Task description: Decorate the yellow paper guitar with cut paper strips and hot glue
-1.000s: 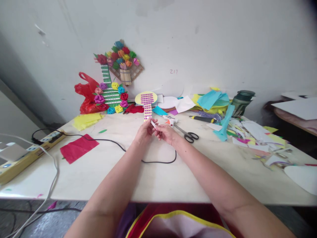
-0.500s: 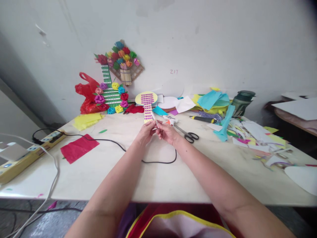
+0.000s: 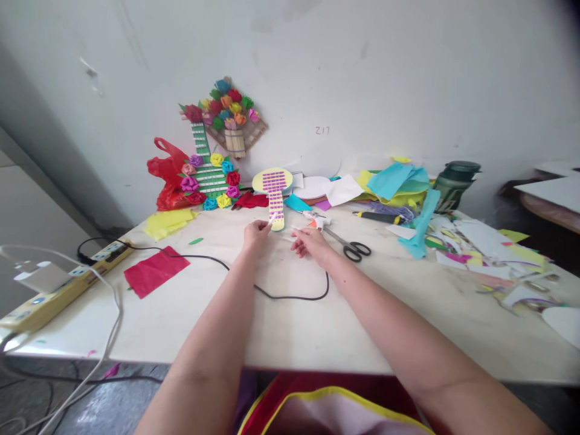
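Note:
My left hand pinches a small white paper strip just beside the handle of a yellow paddle-shaped paper craft covered in purple and white squares. My right hand rests low over the table a little to the right, fingers loosely curled, and I cannot make out anything in it. A glue gun and black-handled scissors lie just beyond my right hand. The glue gun's black cord loops under my forearms.
A green paper guitar with paper roses, a flower basket craft and a red plastic bag stand against the wall. A red sheet and a power strip lie left. Paper scraps and a green bottle crowd the right.
My hands have parted. The left hand went forward with the white strip toward the paddle's handle, while the right hand let go and sank toward the table. The view shifted slightly left.

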`<move>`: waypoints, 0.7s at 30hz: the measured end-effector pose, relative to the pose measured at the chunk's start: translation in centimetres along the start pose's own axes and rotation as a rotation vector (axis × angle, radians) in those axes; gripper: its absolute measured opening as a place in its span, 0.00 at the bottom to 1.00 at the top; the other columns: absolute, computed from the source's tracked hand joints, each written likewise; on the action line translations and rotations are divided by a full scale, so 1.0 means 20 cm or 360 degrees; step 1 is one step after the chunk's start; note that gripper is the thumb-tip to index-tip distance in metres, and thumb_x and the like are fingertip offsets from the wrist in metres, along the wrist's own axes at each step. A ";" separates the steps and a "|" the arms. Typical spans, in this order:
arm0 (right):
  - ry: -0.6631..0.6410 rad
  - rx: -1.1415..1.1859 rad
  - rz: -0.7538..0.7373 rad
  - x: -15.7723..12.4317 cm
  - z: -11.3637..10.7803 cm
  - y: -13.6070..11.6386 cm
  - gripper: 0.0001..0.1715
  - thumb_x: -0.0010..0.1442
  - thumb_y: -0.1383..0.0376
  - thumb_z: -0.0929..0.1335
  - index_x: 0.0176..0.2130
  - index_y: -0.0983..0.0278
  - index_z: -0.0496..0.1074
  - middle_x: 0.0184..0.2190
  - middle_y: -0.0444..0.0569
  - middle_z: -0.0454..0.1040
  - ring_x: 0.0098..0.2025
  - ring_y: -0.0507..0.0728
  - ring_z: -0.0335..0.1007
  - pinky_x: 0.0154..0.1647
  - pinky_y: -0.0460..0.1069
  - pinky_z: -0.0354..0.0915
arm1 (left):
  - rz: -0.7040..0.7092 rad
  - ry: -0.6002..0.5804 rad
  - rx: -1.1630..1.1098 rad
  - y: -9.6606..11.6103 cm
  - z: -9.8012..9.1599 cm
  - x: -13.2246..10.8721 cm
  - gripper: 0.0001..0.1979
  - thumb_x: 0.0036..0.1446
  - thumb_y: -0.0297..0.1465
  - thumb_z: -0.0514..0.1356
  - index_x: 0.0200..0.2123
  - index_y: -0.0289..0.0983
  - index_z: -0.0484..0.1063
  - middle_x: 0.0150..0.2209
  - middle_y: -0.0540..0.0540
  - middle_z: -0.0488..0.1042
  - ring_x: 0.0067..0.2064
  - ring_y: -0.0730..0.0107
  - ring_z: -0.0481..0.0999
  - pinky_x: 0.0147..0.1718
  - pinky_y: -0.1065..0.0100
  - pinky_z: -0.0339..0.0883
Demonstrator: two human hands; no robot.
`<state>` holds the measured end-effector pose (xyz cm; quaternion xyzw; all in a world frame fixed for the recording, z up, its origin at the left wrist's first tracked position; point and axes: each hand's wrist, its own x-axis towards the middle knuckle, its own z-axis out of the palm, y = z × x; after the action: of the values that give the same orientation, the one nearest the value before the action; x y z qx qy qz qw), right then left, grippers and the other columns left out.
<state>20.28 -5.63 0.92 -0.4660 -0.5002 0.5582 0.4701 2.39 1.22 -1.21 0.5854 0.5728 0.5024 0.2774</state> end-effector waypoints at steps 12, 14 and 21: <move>0.0014 -0.0197 0.0034 0.02 0.01 0.04 0.07 0.57 0.66 0.65 0.29 0.67 0.68 0.14 0.42 0.70 0.13 0.45 0.60 0.11 0.40 0.56 | 0.0034 -0.0357 -0.0010 0.02 -0.08 0.07 0.11 0.35 0.35 0.65 0.26 0.36 0.76 0.15 0.51 0.66 0.20 0.73 0.62 0.20 0.71 0.55; 0.0024 -0.0224 0.0034 0.02 0.01 0.05 0.07 0.56 0.66 0.66 0.28 0.66 0.69 0.15 0.42 0.70 0.13 0.45 0.61 0.11 0.40 0.56 | 0.0082 -0.0355 0.0040 0.02 -0.08 0.08 0.12 0.36 0.35 0.65 0.27 0.36 0.76 0.16 0.51 0.68 0.22 0.73 0.64 0.22 0.71 0.57; 0.0041 -0.0283 0.0046 0.01 0.02 0.03 0.08 0.56 0.67 0.66 0.26 0.67 0.69 0.15 0.43 0.70 0.13 0.45 0.62 0.11 0.39 0.56 | 0.0288 -0.0344 0.0289 0.00 -0.07 0.12 0.10 0.39 0.36 0.63 0.26 0.36 0.74 0.21 0.50 0.69 0.25 0.73 0.65 0.27 0.70 0.59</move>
<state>19.88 -5.48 0.23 -0.5202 -0.5348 0.5123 0.4252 0.79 3.15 -0.16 0.7078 0.5276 0.4056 0.2370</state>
